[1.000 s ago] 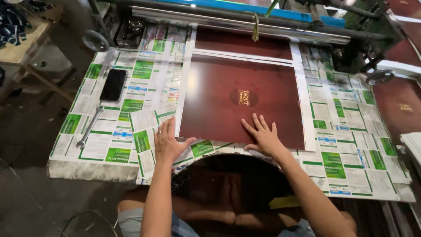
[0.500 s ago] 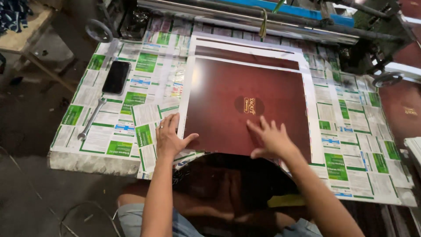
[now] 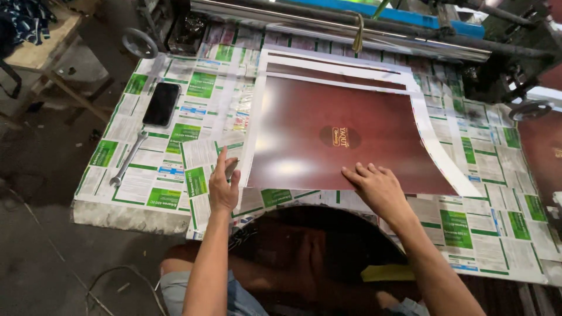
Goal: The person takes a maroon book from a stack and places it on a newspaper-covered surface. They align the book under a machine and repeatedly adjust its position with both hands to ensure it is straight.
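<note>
Since half a second ago the glossy maroon printed sheet [image 3: 345,137] has slid toward the person's left and swung slightly, so its near edge now runs slanted rather than square to the table edge; both hands have travelled with it.

Newspaper-covered work table [image 3: 193,111] carries everything, and along its far side runs the machine's long metal roller [image 3: 351,35]. On the papers lies the sheet, its white margin curling away at the right, with more maroon sheets stacked under its far edge. It appears partly pulled out and turned, but not yet lifted off or squared up, so I judge the handling to be somewhere in the middle.

Right hand [image 3: 377,187] lies flat, fingers spread, pressing on the sheet's near edge; it grips nothing. Left hand [image 3: 223,186] stands at the sheet's near left corner, thumb and fingers close together as if pinching the corner, though the pinch itself is too small to confirm.

Smaller things sit well apart to the left: a black smartphone [image 3: 161,103] and, nearer the table edge, a steel spanner [image 3: 128,158].
</note>
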